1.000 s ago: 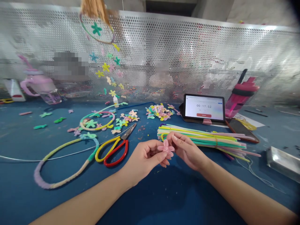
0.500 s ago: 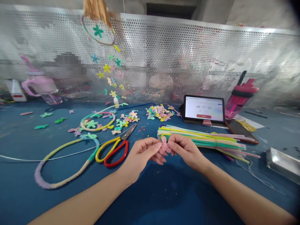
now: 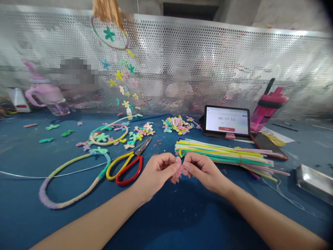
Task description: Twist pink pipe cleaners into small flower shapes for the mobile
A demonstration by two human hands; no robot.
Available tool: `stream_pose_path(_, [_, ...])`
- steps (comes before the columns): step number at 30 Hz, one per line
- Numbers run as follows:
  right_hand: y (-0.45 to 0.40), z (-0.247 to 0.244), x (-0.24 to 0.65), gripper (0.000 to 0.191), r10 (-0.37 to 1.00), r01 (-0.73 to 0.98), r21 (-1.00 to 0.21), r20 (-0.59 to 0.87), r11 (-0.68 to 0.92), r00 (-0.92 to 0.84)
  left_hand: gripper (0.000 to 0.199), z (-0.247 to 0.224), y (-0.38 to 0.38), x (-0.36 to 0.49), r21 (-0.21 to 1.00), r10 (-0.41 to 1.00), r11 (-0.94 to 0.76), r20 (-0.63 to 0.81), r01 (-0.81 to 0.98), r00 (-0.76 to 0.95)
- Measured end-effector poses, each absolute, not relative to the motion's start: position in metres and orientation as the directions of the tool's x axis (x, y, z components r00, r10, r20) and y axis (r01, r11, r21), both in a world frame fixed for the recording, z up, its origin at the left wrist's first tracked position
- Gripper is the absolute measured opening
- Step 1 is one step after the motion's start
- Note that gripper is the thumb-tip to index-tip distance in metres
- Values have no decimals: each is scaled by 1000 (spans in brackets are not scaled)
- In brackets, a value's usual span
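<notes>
Between my two hands, above the blue table, is a small pink pipe-cleaner flower (image 3: 179, 167). My left hand (image 3: 162, 170) pinches it from the left, partly covering its petals. From the right, my right hand (image 3: 201, 168) grips a petal between thumb and forefinger. Left of my left hand lie scissors (image 3: 129, 169) with one red and one yellow handle, blades pointing away. Just beyond my right hand rests a bundle of pastel pipe cleaners (image 3: 223, 152). A fuzzy multicoloured ring (image 3: 49, 184) lies farther left.
Small flower shapes lie in piles (image 3: 177, 125) toward the back. A tablet (image 3: 226, 121) showing a timer stands at the right, near a pink bottle (image 3: 267, 109) and a metal box (image 3: 314, 182). A decorated hoop (image 3: 95, 33) hangs before the perforated metal screen (image 3: 166, 45).
The pink flower has turned and dropped slightly between my fingers, more hidden now. My hands have drawn a little closer together.
</notes>
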State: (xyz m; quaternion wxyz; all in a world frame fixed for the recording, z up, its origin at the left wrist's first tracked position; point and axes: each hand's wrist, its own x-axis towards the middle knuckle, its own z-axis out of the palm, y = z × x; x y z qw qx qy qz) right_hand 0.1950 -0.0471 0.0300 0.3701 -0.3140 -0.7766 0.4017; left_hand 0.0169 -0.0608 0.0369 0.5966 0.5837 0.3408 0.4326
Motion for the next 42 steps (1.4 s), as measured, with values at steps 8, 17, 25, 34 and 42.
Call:
stream_pose_path(8, [-49, 34, 193, 27, 782, 208, -845, 327, 493, -530, 21, 37, -61, 15, 988, 905, -63, 117, -142, 410])
stream_pose_path(17, [-49, 35, 192, 29, 780, 191, -869, 289, 457, -554, 21, 38, -62, 16, 990, 917, -58, 104, -129, 385])
stream_pose_path(25, [-48, 33, 192, 34, 773, 163, -885, 276, 436, -572, 27, 37, -59, 15, 990, 868, 45, 27, -132, 496])
stream_pose_path(34, [-50, 36, 190, 32, 765, 138, -909, 241, 393, -597, 32, 38, -58, 15, 993, 901, -72, 105, -92, 420])
stream_pose_path(42, [-53, 33, 188, 33, 787, 129, -928, 216, 349, -578, 31, 40, -60, 15, 993, 906, -110, 122, -53, 406])
